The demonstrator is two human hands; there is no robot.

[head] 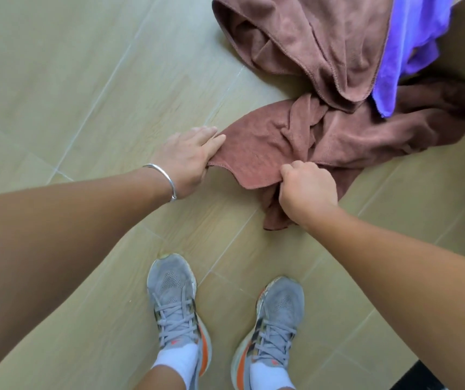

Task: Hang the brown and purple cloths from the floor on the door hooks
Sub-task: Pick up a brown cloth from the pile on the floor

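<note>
From the head view, looking down at a tiled floor [85, 80], both arms reach forward from the six o'clock side. The left hand [189, 159] sits just left of centre, at about ten o'clock from the shoes, and grips the left corner of a brown cloth [267, 153], thumb under the edge and fingers laid over the top. A silver bangle [163, 178] circles that wrist. The right hand [307, 187] is at the middle of the frame, at three o'clock from the left one, its fingers curled tight round a bunched fold of the same brown cloth. That cloth lies crumpled on the floor and trails off toward three o'clock. A second brown cloth [296, 38] is heaped at one o'clock, overlapping the first. A purple cloth [411, 38] lies at two o'clock, touching the second brown cloth's right side. Two grey shoes [175, 305] with orange soles and white socks stand at six o'clock, toes pointing toward the cloths.
</note>
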